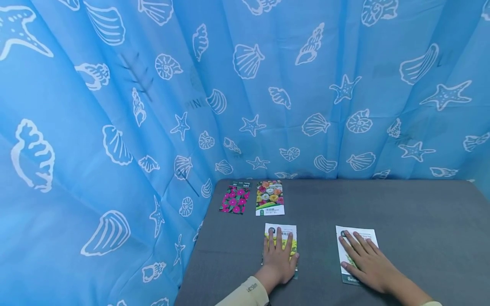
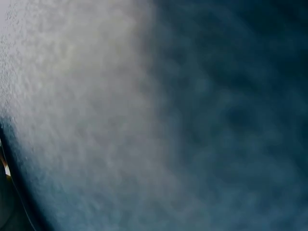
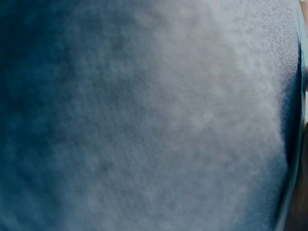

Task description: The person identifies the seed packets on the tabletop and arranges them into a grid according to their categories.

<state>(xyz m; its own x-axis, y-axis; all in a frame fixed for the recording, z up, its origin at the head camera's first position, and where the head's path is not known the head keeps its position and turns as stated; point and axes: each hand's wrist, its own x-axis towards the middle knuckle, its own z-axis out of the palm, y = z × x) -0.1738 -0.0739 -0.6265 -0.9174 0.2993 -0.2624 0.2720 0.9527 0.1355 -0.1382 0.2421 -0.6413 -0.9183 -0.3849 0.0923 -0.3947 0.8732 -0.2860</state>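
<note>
My left hand (image 1: 278,257) lies flat with spread fingers on a seed packet (image 1: 289,229) that has a white top and yellow flowers, covering much of its middle. To the right, my right hand (image 1: 369,263) rests with straight fingers on another seed packet (image 1: 346,250), white with a green picture and a dark green lower band. Part of that packet is hidden under the palm. Both wrist views are filled by blurred, close grey-blue cloth, with only a sliver of each hand at the edge.
Farther back on the grey table (image 1: 421,212) lie a pink-flower seed packet (image 1: 235,199) and a packet with multicoloured blooms (image 1: 270,198), side by side at the left. A blue curtain (image 1: 283,106) printed with white shells and starfish hangs along the back and left edges.
</note>
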